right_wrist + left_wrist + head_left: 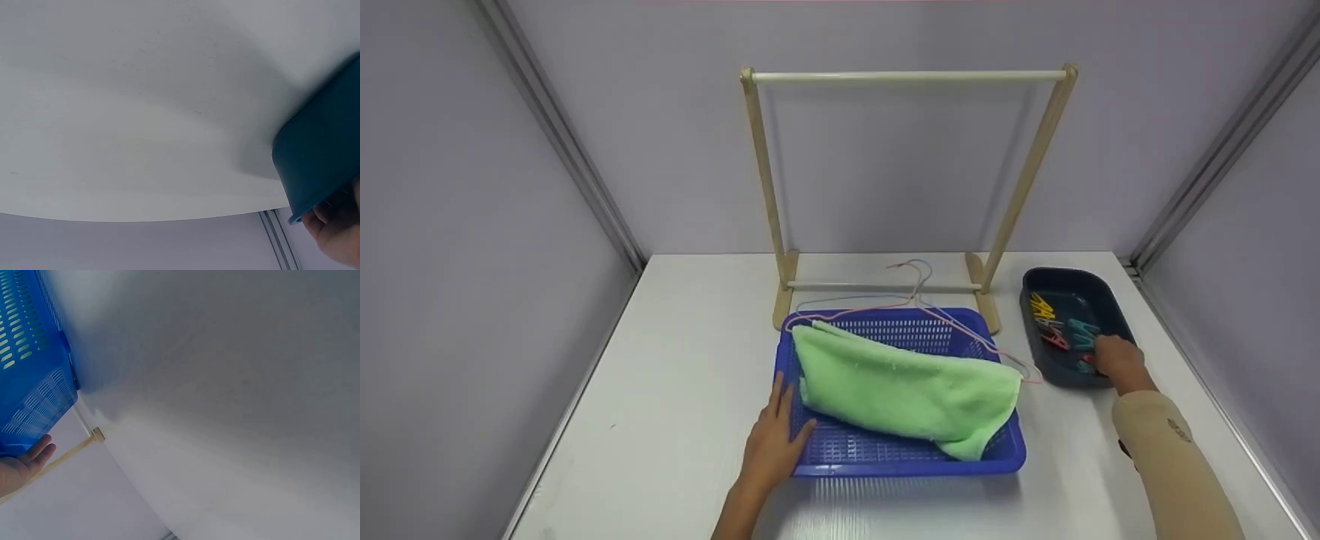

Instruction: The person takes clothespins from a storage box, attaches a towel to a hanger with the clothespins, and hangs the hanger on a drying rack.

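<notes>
My left hand point(770, 442) rests on the left rim of a blue plastic basket point(900, 469), its fingers fairly straight. Across the basket lies a folded green towel point(907, 382), over a pink clothes hanger point(870, 309) and a blue clothes hanger point(840, 298). On the right, my right hand point(1119, 360) reaches over the side of a dark teal bin point(1039, 352). Teal clothespins point(1084, 334) lie right by its fingers. Whether it pinches one I cannot tell, since the fingertips are hidden; the right wrist view shows the fingers dipping behind the bin wall point(320, 152).
Behind the basket stands a wooden rack with a white top bar point(907, 76) and a low crossbar, its feet on the white table point(682, 390). Yellow clothespins point(1041, 306) and a red clothespin point(1056, 340) lie in the bin. Grey walls close in the back and sides.
</notes>
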Demonstrator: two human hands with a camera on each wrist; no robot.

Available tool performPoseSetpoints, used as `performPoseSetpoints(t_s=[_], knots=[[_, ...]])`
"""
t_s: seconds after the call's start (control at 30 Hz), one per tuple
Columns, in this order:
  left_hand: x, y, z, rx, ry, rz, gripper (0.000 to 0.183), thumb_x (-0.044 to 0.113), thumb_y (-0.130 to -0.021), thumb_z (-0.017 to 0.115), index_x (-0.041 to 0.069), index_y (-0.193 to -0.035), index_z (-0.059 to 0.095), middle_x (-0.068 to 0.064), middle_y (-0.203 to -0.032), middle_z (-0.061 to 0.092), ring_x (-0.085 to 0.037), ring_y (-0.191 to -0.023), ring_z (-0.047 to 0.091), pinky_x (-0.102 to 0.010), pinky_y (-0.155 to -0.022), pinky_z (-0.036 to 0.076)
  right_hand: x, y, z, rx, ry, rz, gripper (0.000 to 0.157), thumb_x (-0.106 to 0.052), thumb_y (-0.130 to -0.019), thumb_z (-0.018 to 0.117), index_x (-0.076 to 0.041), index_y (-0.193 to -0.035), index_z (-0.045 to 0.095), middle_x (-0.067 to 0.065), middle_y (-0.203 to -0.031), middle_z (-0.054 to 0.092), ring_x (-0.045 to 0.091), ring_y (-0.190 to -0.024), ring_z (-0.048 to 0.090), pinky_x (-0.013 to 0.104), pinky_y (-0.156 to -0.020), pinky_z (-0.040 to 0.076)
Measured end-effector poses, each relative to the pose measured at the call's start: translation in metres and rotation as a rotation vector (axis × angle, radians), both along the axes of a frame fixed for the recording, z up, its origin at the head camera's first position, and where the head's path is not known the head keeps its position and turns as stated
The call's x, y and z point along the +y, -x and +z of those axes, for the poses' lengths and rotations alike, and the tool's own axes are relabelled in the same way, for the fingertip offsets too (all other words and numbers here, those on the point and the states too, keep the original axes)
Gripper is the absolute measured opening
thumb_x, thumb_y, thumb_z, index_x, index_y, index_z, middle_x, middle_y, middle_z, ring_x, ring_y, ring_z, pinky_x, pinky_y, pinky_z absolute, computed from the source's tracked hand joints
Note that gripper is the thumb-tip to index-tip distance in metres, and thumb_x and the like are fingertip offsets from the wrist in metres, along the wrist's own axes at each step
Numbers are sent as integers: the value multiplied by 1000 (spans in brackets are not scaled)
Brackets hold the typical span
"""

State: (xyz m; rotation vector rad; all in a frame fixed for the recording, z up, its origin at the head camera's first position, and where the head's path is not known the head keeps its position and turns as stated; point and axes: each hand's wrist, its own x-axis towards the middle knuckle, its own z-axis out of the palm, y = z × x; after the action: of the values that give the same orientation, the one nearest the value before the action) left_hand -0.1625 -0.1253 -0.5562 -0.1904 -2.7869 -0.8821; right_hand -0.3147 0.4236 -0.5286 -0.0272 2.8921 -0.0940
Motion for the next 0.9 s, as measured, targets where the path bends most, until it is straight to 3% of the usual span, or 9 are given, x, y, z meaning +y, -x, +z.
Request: performPoseSetpoints(t_s=[0.27, 0.43, 0.57, 0.7, 0.77, 0.9], knots=[[0, -1, 1, -3, 2, 7, 66, 34, -88, 60, -2, -137, 35, -11, -150, 15, -38, -113, 46, -50, -81, 44, -1, -1, 5, -24, -17, 2, 22, 5, -82, 58, 20, -96, 51, 34, -88, 56, 46, -79, 57, 52, -62, 49], [0, -1, 0, 1, 9, 12, 66, 35, -88, 60, -2, -137, 36, -11, -150, 16, -37, -111, 48, -50, -79, 45, -3, -1, 8, -21, -19, -1, 14, 5, -82, 57, 17, -91, 55, 31, -84, 57, 40, -74, 58, 50, -59, 49], [0, -1, 0, -12, 0, 14, 67, 36, -88, 59, -1, -138, 35, -10, -150, 15, -38, -113, 46, -51, -81, 44, -3, 0, 10, 8, -47, 7, 17, 2, -82, 59, 17, -90, 55, 31, -85, 57, 40, -76, 58, 51, -58, 49], [0, 0, 1, -14, -8, 11, 67, 35, -88, 59, -1, -139, 34, -11, -150, 14, -39, -116, 43, -53, -83, 43, -3, -1, 12, 67, -67, 4, 29, -5, -81, 62, 19, -95, 54, 34, -94, 51, 47, -89, 51, 55, -64, 47], [0, -1, 1, -12, -7, 7, 67, 36, -89, 58, -1, -138, 34, -11, -150, 14, -39, -116, 43, -53, -83, 42, -2, -3, 13, 101, -50, -5, 34, -9, -80, 63, 19, -97, 54, 34, -96, 47, 49, -93, 46, 57, -66, 46], [-1, 0, 0, 1, 2, -7, 67, 38, -89, 56, -2, -138, 35, -12, -150, 16, -39, -116, 43, -53, -82, 42, 0, -9, 13, 125, 23, 1, 27, -10, -81, 62, 14, -92, 57, 31, -90, 49, 48, -86, 50, 56, -64, 46]])
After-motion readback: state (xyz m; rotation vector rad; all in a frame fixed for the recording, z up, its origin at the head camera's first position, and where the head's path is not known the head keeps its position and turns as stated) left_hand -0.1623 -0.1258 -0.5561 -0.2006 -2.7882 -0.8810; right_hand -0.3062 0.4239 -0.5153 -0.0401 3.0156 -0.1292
